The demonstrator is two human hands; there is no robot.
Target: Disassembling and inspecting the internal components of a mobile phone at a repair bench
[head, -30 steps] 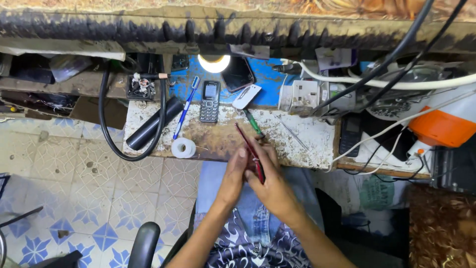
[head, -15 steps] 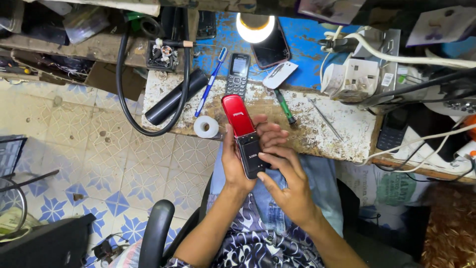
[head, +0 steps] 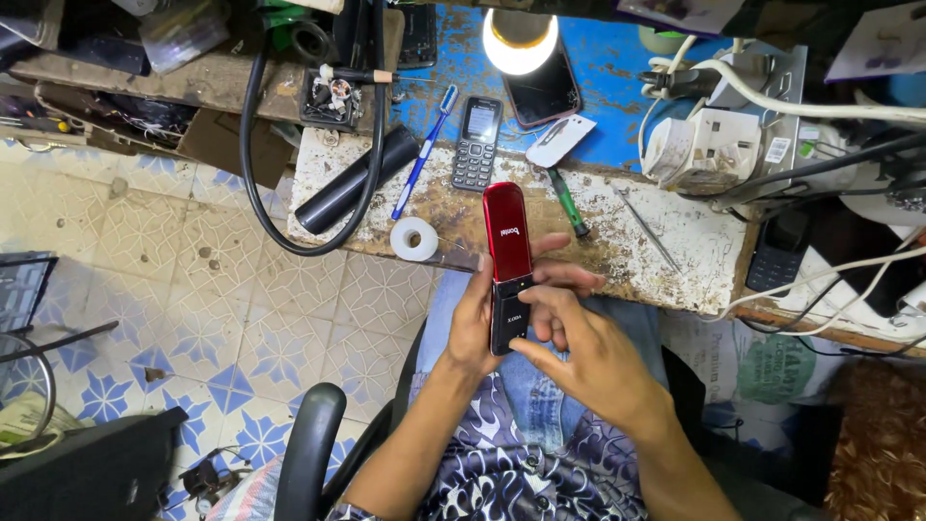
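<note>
A red and black flip phone (head: 507, 260) is held upright over my lap, just in front of the worn workbench (head: 675, 241). My left hand (head: 473, 323) wraps around its black lower half from the left. My right hand (head: 579, 352) rests against the phone's right side, its fingers curled behind and beside the lower half. The red upper half sticks up above both hands.
On the bench lie a grey keypad phone (head: 476, 143), a blue toothbrush (head: 424, 150), a white tape roll (head: 414, 238), a green screwdriver (head: 567, 201), a black tube (head: 352, 180), a lit lamp (head: 519, 39) and a white socket block (head: 709, 145). A chair arm (head: 311, 439) sits lower left.
The phone went from edge-on to facing the camera, then rose slightly in both hands. The camera moved closer to the bench.
</note>
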